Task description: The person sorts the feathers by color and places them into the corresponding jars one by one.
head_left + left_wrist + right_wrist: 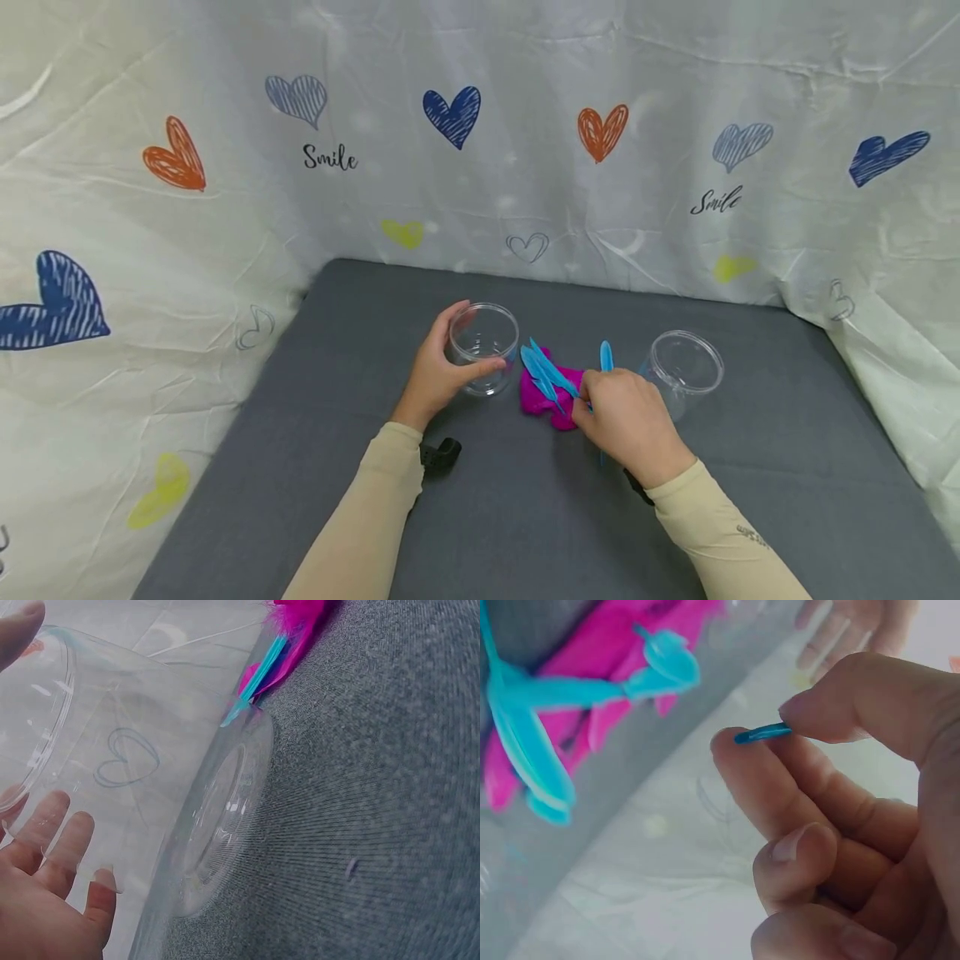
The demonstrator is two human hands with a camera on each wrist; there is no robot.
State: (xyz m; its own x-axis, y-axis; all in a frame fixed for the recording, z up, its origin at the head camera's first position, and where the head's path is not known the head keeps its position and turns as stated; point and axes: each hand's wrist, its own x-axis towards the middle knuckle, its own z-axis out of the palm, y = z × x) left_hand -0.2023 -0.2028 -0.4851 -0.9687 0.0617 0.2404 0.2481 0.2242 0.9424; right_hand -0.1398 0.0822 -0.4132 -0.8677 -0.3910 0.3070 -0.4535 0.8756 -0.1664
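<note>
My left hand point(441, 367) holds a clear plastic jar point(486, 333), thumb across the near side and fingers round the far side. In the left wrist view, fingers show through the wall of the jar point(127, 750). To its right lies a pile of magenta feathers point(534, 400) with blue feathers point(542, 367) on top. Over the pile's right side, my right hand point(630, 421) pinches a thin blue feather point(761, 733) between thumb and index finger; only a short bit of it shows in the right wrist view. Another blue feather point(606, 356) lies partly hidden behind that hand.
A second clear jar point(686, 362) stands right of my right hand, its mouth upward. The grey cloth-covered table point(495, 533) ends at the back against a white curtain point(525, 183) printed with hearts.
</note>
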